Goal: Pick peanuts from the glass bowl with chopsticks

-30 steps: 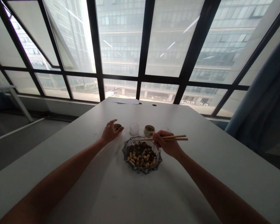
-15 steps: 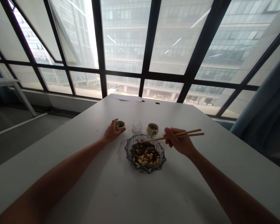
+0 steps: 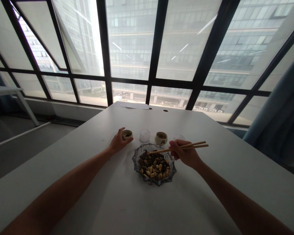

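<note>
Left hand: The left hand (image 3: pixel 119 143) rested on the table (image 3: pixel 210 202), its thumb and fingers curled round the left cup (image 3: pixel 126 134), which stood just left and far of the bowl.
Right hand: The right hand (image 3: pixel 186 154) pinched 2 chopsticks (image 3: pixel 186 146) in a closed grip. It was just right of the bowl, with the sticks lying almost level.
Tips: The tips pointed left and sat over the far part of the mix (image 3: pixel 154 164), but contact could not be told.
Bowl: The glass bowl (image 3: pixel 136 162) stood at mid-table between the 2 forearms, full of pale nuts and dark bits.
Row behind: A clear cup (image 3: pixel 145 135), a marked cup (image 3: pixel 161 138) and a faint second clear cup (image 3: pixel 178 137) stood just beyond the bowl.
Change: Since 0.5 s ago, the right hand had drawn slightly back left and the tips had moved further in over the mix. The left hand had kept its hold on the cup.
Meaning: The sticks looked to carry nothing.
Far edge: Paper (image 3: pixel 133 105) lay near the window.
</note>
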{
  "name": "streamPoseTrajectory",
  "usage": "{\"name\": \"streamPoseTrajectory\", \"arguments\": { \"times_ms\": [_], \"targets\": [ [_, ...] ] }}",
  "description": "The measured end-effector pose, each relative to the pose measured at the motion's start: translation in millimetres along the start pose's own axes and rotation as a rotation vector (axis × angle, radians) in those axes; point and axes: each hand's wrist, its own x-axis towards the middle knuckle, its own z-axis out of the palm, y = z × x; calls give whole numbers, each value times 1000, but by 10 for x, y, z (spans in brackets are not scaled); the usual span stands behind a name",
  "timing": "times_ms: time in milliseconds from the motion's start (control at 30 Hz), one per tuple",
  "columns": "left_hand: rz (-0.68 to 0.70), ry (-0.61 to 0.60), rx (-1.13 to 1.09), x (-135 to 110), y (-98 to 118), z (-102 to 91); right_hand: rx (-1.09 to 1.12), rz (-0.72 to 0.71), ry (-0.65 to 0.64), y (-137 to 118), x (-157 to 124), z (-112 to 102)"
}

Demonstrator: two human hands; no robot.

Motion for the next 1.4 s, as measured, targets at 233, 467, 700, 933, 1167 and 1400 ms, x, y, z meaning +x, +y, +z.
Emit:
{"name": "streamPoseTrajectory", "arguments": {
  "times_ms": [233, 467, 700, 933, 1167, 1400],
  "targets": [
    [72, 33, 13, -13, 35, -18, 291, 167, 190, 383, 146, -52],
    [252, 143, 10, -25, 83, -38, 444, 308, 221, 604, 145, -48],
    [358, 148, 31, -29, 107, -40, 504, 370, 225, 604, 113, -2],
    [368, 144, 38, -27, 93, -35, 497, 340, 208, 637, 115, 4],
    [306, 163, 1, -19, 68, -15, 539, 299, 199, 655, 138, -33],
    [90, 115, 0, 0, 70, -36, 556, 313, 217, 681, 144, -32]
  ]
}}
